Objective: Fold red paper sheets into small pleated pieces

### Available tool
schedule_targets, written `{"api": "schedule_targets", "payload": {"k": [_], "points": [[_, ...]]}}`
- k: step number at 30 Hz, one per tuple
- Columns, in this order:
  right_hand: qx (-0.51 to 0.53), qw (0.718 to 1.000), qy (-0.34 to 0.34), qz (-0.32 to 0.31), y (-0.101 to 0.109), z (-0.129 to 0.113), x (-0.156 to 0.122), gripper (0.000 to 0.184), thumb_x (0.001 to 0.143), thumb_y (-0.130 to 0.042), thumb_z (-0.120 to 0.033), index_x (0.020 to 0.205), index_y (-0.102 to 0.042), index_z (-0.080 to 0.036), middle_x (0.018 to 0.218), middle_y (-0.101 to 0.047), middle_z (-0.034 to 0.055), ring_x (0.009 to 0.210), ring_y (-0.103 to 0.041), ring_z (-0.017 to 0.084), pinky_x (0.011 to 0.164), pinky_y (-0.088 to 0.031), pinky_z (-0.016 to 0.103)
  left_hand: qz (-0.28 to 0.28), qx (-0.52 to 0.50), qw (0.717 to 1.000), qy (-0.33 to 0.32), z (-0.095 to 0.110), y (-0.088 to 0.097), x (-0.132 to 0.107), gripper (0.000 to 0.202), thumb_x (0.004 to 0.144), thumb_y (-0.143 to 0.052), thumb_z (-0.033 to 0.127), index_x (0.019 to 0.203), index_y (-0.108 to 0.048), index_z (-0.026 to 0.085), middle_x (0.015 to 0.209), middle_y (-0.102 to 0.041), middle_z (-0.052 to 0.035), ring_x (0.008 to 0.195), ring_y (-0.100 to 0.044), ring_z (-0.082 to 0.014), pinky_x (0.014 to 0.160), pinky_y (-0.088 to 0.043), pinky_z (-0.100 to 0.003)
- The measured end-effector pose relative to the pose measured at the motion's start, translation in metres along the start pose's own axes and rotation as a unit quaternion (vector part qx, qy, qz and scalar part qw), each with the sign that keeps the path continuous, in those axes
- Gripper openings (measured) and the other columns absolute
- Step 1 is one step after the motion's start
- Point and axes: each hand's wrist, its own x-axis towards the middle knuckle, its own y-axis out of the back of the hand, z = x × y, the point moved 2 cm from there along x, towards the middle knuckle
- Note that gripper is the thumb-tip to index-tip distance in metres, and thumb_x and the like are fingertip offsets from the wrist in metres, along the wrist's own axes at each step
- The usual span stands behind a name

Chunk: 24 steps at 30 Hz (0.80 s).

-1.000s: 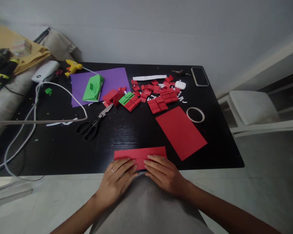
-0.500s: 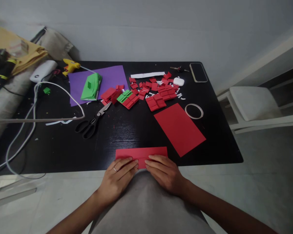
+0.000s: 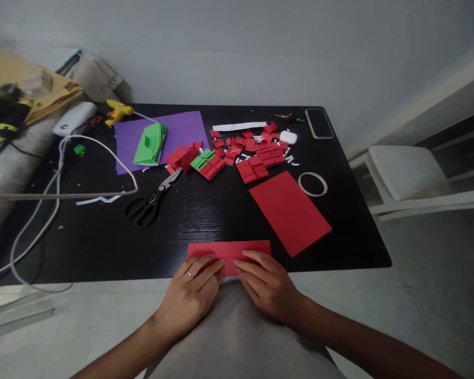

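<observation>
White cable: loops over the left part of the tabletop.
Yellow glue gun: lies far left, beside the purple sheet.
Scissors: rest left of centre, with black handles toward the near side.
Green paper stack: sits on the purple sheet.
Left hand: lays bent fingers over the left half of the red strip; with thumb hidden, cannot tell whether pinching or only pressing.
Red strip: lies crosswise at the near edge of the tabletop, under fingers of both hands, with a line along its length.
Red paper scraps: spread across the far middle, near folded red pieces.
Right hand: covers the right half of the red strip with bent fingers; cannot tell about a pinch here either.
Red sheet: lies flat and slanted, right of centre.
Phone: rests in the far right corner.
</observation>
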Motion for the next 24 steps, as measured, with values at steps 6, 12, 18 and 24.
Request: {"api": "schedule_targets", "payload": {"k": [6,12,18,24], "points": [[-0.026,1.000,-0.005,-0.014,0.001,0.003,0.012,0.021,0.101,-0.064,-0.015,0.116,-0.079,-0.014,0.118,-0.082,0.0091,0.112,-0.073,0.028,0.096,-0.066,0.042,-0.016,0.016,0.999,0.025,-0.005,0.001,0.007,0.020,0.102,-0.062,0.019,0.115,-0.077,0.014,0.117,-0.082,-0.0094,0.114,-0.073,-0.0297,0.097,-0.054,-0.045],[-0.058,0.998,0.007,-0.029,-0.004,0.018,0.039,0.023,0.103,-0.059,-0.013,0.115,-0.079,-0.010,0.119,-0.081,0.0116,0.114,-0.073,0.028,0.103,-0.064,0.043,-0.016,0.055,0.998,0.018,-0.022,-0.002,0.028,0.023,0.103,-0.059,0.020,0.115,-0.077,0.010,0.116,-0.081,-0.0128,0.113,-0.074,-0.0328,0.094,-0.058,-0.048],[-0.049,0.997,0.007,-0.052,-0.009,0.025,0.038,0.027,0.103,-0.058,-0.011,0.120,-0.078,-0.013,0.125,-0.079,0.0121,0.117,-0.073,0.026,0.106,-0.063,0.042,-0.021,0.065,0.997,0.029,-0.021,-0.011,0.022,0.028,0.104,-0.053,0.013,0.121,-0.074,0.011,0.130,-0.077,-0.0142,0.121,-0.072,-0.0307,0.100,-0.061,-0.045],[-0.067,0.996,-0.007,-0.055,-0.013,0.023,0.035,0.026,0.102,-0.057,-0.009,0.119,-0.077,-0.013,0.131,-0.077,0.0131,0.120,-0.072,0.027,0.105,-0.062,0.043,-0.025,0.084,0.995,0.038,-0.015,-0.015,0.020,0.027,0.104,-0.052,0.015,0.123,-0.072,0.011,0.137,-0.073,-0.0165,0.124,-0.072,-0.0318,0.102,-0.060,-0.046]]}}
